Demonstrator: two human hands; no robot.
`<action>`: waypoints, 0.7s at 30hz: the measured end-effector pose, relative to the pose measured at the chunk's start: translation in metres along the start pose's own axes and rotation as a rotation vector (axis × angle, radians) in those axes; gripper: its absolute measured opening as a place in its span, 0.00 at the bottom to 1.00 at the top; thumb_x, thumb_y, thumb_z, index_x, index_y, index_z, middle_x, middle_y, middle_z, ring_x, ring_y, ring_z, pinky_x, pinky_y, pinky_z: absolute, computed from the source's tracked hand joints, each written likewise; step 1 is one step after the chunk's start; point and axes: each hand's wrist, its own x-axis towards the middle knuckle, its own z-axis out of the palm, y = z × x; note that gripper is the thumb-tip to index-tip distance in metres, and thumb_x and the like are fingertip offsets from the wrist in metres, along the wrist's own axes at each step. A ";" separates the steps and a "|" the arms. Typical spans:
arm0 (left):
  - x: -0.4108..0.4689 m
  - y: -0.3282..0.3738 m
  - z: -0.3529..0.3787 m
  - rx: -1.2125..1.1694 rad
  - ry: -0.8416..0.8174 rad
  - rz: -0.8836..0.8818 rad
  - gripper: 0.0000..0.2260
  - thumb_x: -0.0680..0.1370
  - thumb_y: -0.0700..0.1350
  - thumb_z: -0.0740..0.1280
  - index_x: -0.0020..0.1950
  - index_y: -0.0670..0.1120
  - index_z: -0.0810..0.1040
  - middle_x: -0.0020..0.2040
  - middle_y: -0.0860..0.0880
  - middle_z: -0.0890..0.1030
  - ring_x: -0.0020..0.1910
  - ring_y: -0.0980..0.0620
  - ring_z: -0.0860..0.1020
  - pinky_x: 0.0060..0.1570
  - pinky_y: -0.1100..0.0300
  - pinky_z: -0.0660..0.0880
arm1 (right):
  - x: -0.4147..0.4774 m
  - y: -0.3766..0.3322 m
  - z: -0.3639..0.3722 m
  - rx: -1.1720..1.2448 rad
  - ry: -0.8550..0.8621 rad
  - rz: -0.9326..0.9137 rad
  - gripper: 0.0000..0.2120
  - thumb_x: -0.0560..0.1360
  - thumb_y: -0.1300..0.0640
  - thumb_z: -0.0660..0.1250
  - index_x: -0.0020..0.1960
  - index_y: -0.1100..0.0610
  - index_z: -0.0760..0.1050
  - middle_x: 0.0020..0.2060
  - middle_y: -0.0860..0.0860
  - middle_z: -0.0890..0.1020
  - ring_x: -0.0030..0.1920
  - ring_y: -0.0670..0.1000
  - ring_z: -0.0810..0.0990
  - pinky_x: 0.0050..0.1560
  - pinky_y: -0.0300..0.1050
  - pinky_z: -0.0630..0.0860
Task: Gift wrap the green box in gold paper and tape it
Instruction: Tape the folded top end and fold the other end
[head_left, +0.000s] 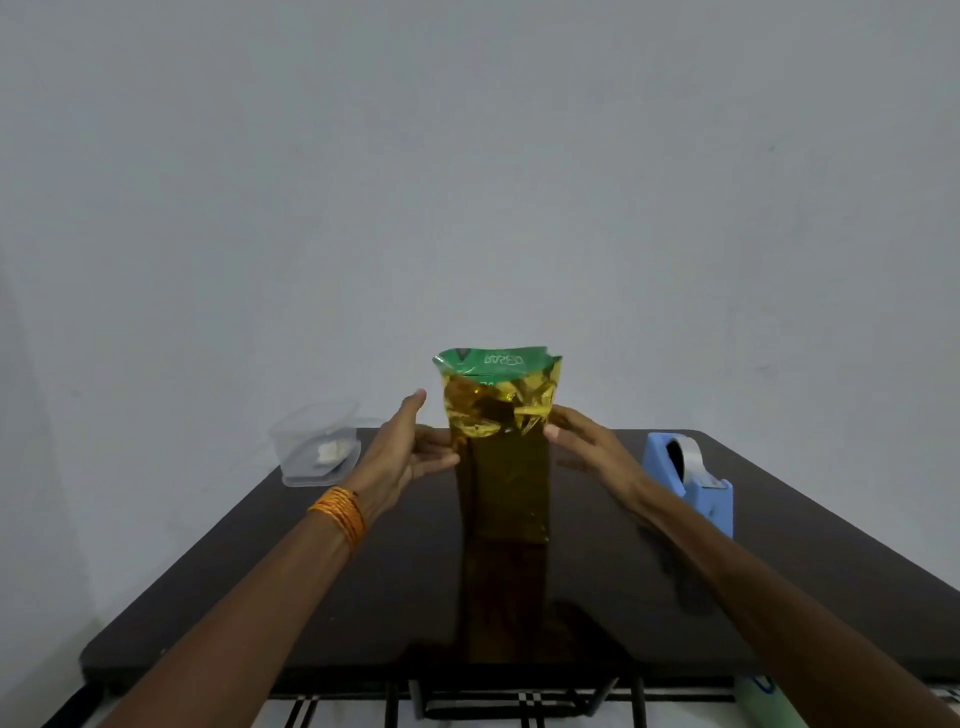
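Note:
A tall box wrapped in gold paper (506, 483) stands upright in the middle of the dark table (363, 597). Its top end is open, and crumpled gold paper there mirrors green print (493, 359) on its inside. My left hand (410, 447) is open at the box's left side, fingers straight, its lower fingers at the paper. My right hand (582, 441) is at the right side with its fingertips touching the crumpled paper just below the open top. A blue tape dispenser (691, 478) with a roll of tape stands to the right of the box.
A clear plastic container (311, 447) with something small and white inside sits at the table's far left corner. A plain grey wall stands close behind the table. Below the near edge a black metal frame (519, 701) and a checked floor show.

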 end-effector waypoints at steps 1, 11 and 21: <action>0.001 0.003 0.002 0.021 -0.006 0.014 0.28 0.82 0.58 0.59 0.52 0.31 0.79 0.47 0.35 0.82 0.43 0.43 0.84 0.43 0.56 0.83 | 0.003 -0.001 0.003 0.018 0.039 0.017 0.14 0.80 0.44 0.64 0.63 0.46 0.74 0.61 0.43 0.79 0.62 0.43 0.77 0.60 0.45 0.75; 0.002 0.010 0.009 0.398 0.054 0.254 0.08 0.79 0.38 0.63 0.50 0.39 0.82 0.46 0.39 0.84 0.43 0.44 0.84 0.41 0.56 0.82 | 0.010 0.012 0.003 -0.056 0.055 -0.003 0.30 0.68 0.35 0.71 0.61 0.53 0.74 0.56 0.48 0.80 0.60 0.49 0.78 0.50 0.38 0.76; 0.011 0.083 0.017 1.133 -0.128 0.812 0.27 0.71 0.31 0.71 0.66 0.53 0.75 0.76 0.49 0.63 0.76 0.47 0.55 0.71 0.48 0.60 | 0.013 0.017 -0.002 -0.070 0.003 -0.030 0.27 0.63 0.33 0.74 0.54 0.47 0.73 0.48 0.43 0.77 0.57 0.50 0.78 0.61 0.50 0.78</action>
